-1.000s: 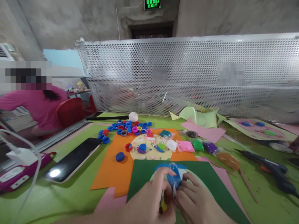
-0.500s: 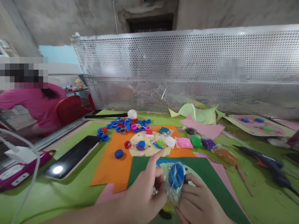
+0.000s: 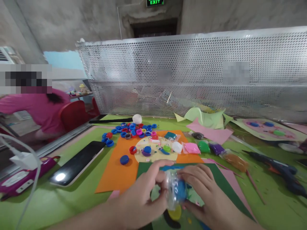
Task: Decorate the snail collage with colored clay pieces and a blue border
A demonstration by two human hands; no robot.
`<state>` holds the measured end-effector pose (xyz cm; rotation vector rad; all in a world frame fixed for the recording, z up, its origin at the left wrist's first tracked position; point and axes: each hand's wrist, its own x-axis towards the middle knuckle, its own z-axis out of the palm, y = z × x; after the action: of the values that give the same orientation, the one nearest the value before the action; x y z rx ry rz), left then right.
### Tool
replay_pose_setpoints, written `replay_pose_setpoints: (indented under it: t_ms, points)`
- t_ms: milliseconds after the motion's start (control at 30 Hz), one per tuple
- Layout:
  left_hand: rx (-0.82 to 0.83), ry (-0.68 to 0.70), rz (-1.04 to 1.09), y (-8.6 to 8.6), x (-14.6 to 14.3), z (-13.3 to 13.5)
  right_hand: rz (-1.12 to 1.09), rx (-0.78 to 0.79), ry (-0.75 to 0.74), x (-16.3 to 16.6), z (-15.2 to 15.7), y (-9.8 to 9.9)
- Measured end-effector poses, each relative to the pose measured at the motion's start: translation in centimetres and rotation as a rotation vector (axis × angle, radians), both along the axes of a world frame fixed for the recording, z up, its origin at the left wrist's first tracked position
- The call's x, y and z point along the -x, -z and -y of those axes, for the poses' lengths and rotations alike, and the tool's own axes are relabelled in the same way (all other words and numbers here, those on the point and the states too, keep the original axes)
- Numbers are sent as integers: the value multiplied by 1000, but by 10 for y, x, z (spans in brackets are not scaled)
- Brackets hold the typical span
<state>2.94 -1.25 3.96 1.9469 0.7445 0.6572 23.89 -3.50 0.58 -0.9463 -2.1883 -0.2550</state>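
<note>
Between my two hands is a clear plastic packet of blue modelling clay (image 3: 180,190), held above a dark green sheet (image 3: 229,188) with a decorated picture on it. My left hand (image 3: 150,188) grips the crinkled clear side of the packet between thumb and fingers. On the other side, my right hand (image 3: 203,188) has its fingers over the top of the blue lump and its thumb below. Part of the picture underneath, with a yellow piece (image 3: 175,213) and a dark curved strip, shows below the packet.
Bottle caps (image 3: 131,127) lie heaped beyond an orange sheet (image 3: 109,174). Packets of clay, including a pink one (image 3: 192,148), form a row to the right. A phone (image 3: 78,163) lies left, a glue gun (image 3: 275,169) right. A perforated metal panel (image 3: 192,54) stands behind.
The packet has turned from upright to sideways, its clear end now toward my left hand. My right fingers have moved over its top, and my left index finger has bent down.
</note>
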Motion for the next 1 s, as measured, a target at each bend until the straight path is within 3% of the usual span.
replay_pose_setpoints:
  t_ms: [100, 300, 600, 1000]
  points:
    - [-46, -67, 15, 6, 4, -9, -48, 1, 35, 1, 2, -4]
    - [-382, -140, 45, 11, 5, -14, -42, 49, 41, -4, 1, -5]
    - [-183, -184, -41, 15, 3, -12, -77, 79, -13, -3, -1, 4]
    - [-342, -193, -57, 26, 0, -9, -56, 147, -59, -4, 2, 3]
